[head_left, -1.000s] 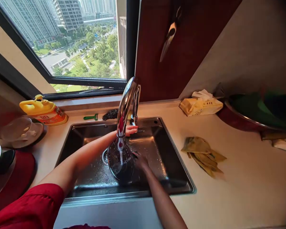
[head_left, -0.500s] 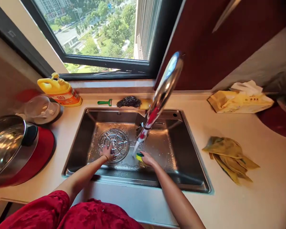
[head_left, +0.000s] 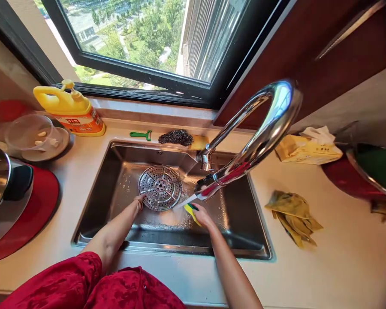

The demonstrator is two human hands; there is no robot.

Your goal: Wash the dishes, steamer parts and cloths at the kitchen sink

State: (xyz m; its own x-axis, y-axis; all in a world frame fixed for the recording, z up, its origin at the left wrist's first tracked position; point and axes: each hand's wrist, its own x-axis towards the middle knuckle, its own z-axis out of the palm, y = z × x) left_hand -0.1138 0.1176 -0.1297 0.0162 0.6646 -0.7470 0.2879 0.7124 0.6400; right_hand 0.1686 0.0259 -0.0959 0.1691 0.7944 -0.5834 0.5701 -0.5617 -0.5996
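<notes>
My left hand (head_left: 140, 201) grips the near left edge of a round perforated metal steamer rack (head_left: 161, 185) in the sink; its fingers are mostly hidden at the rim. In my right hand (head_left: 202, 215) is a yellow and green sponge (head_left: 191, 213), just right of the rack. Water runs from the chrome faucet (head_left: 209, 186) between the rack and the sponge. Both hands are inside the steel sink (head_left: 244, 223), whose floor is wet.
Behind the sink lie a green peeler (head_left: 140, 135) and a steel wool scourer (head_left: 176, 137). A yellow detergent jug (head_left: 75, 113) and a lidded pot (head_left: 19, 189) stand left. On the right are brown rubber gloves (head_left: 294, 216) and a tissue pack (head_left: 310, 148).
My left hand has gone from lying over the rack to holding its edge, and the rack has shifted right and back in the sink. The view has shifted too.
</notes>
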